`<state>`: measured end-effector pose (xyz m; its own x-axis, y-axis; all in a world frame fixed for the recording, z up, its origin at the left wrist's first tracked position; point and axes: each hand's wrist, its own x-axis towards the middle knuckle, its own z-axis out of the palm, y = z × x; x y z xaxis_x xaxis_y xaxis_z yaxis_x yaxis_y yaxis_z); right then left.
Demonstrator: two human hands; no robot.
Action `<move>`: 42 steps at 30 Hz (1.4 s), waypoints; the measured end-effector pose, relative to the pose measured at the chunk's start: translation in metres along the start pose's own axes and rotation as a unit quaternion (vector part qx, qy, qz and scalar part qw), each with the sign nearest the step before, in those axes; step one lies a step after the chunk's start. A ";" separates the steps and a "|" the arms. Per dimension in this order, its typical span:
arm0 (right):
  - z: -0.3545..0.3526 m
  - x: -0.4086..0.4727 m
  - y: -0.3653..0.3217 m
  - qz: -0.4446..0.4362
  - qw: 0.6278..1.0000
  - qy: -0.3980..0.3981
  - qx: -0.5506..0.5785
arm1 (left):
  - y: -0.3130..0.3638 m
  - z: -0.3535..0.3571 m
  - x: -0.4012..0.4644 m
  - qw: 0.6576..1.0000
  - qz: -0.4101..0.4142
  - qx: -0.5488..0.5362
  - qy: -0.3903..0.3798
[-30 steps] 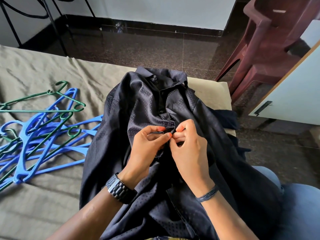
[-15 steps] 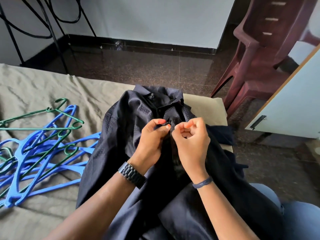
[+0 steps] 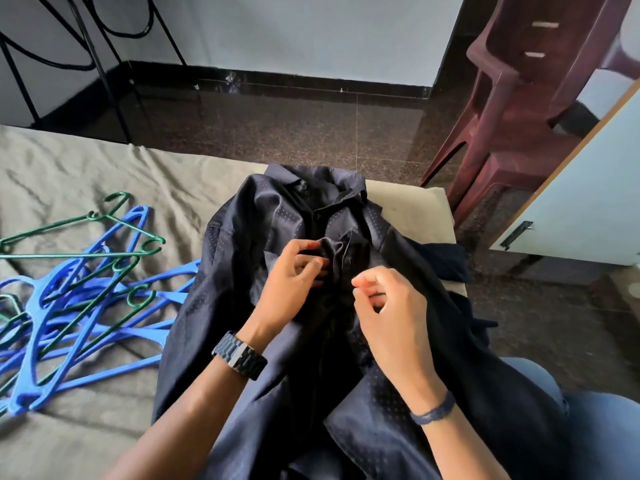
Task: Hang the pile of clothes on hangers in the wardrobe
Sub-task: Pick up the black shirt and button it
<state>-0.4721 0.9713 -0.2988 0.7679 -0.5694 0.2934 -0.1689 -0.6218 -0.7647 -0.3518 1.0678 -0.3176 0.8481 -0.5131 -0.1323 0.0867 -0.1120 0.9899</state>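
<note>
Lying crumpled: dark dotted shirt point(image 3: 346, 306), left hand point(image 3: 291, 289) pinching placket.

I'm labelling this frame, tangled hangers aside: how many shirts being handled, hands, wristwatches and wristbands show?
shirt: 1
hands: 2, left hand and right hand
wristwatch: 1
wristband: 1
Total: 5
</note>
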 end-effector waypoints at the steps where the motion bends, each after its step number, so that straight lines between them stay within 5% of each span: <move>1: 0.000 -0.004 0.000 -0.012 1.000 -0.017 -0.022 | -0.002 -0.004 -0.003 0.999 0.005 0.031 0.020; 4: 0.004 -0.015 0.007 -0.018 0.979 -0.124 -0.160 | -0.009 -0.015 -0.009 0.987 0.010 0.162 0.022; 7: 0.008 -0.019 0.012 -0.012 0.957 -0.167 -0.235 | -0.013 -0.019 -0.018 0.964 -0.001 0.256 -0.069; 18: 0.011 -0.015 0.022 -0.017 0.970 -0.034 -0.242 | -0.015 -0.004 -0.014 0.943 0.009 0.319 -0.098; 26: 0.007 -0.018 0.021 -0.045 0.956 -0.084 -0.277 | -0.005 -0.001 -0.016 0.935 0.020 0.334 -0.119; 31: 0.000 -0.015 0.015 -0.020 0.979 -0.039 -0.199 | 0.001 -0.001 -0.028 0.947 0.044 0.313 -0.049; 37: -0.017 -0.006 0.000 0.156 0.984 -0.047 0.076 | 0.018 -0.007 -0.045 0.952 0.078 0.294 0.027; 42: -0.017 -0.008 -0.010 0.139 0.980 -0.036 0.141 | 0.026 -0.005 -0.050 0.977 0.043 0.210 0.007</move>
<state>-0.4873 0.9735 -0.2837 0.7593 -0.6505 0.0183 -0.2077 -0.2689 -0.9405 -0.3894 1.0950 -0.2846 0.8501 -0.5247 -0.0456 -0.2051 -0.4094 0.8890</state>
